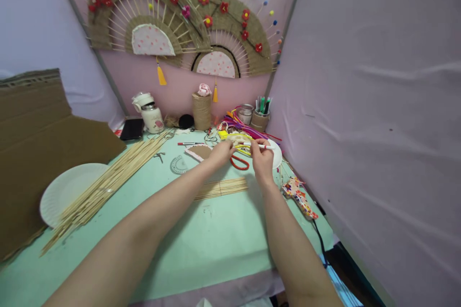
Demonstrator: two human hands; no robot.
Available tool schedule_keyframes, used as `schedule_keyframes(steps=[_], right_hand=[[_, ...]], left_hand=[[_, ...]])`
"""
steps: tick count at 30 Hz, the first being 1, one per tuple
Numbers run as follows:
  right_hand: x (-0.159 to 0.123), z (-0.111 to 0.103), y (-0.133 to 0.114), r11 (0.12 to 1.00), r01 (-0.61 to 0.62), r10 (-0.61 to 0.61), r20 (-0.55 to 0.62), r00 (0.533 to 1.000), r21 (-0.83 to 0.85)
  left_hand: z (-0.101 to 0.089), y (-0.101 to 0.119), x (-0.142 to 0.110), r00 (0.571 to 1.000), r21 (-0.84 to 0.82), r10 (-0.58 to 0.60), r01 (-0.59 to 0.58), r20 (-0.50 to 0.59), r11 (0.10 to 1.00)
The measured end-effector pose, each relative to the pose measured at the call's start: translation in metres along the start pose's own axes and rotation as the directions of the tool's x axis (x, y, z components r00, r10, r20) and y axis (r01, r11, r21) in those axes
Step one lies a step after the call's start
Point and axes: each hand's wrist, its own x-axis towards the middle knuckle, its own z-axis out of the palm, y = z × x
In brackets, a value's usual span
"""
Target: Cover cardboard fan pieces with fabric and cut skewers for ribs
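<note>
My right hand (pixel 262 159) grips a white pen with red parts (pixel 267 147), held level over the far part of the table. Just left of it, my left hand (pixel 221 153) is closed, its fingertips close to the pen's left end; what they pinch, if anything, I cannot make out. Red-handled scissors (pixel 240 163) lie below and between the hands. Nearer to me a row of thin wooden sticks (pixel 226 187) lies partly hidden by my left forearm. Beside my left wrist is a half-round cardboard piece with a pale trim (pixel 198 152).
A bundle of long sticks (pixel 118 180) crosses a white paper plate (pixel 77 187) at left, near a large cardboard sheet (pixel 43 139). A patterned glue gun (pixel 300 196) with a cord lies right. Bottle (pixel 153 119), twine roll (pixel 202 111) and pen pot (pixel 260 120) stand behind.
</note>
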Motion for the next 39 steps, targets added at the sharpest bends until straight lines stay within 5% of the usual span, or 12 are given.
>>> schedule_keyframes(steps=[13,30,39], right_hand=[[-0.038,0.016,-0.02,0.986,0.137,-0.1,0.316,0.943,-0.095],[-0.055,0.029,-0.019,0.981,0.132,-0.058,0.431,0.9,-0.145],[-0.056,0.035,-0.009,0.998,0.011,0.014,0.4,0.916,-0.061]], left_hand=[[-0.035,-0.019,-0.098,0.987,0.11,-0.001,0.019,-0.162,0.994],[-0.034,-0.014,-0.114,0.989,0.079,-0.059,0.07,-0.136,0.994],[-0.026,-0.016,-0.118,0.981,0.041,0.041,-0.034,-0.19,0.999]])
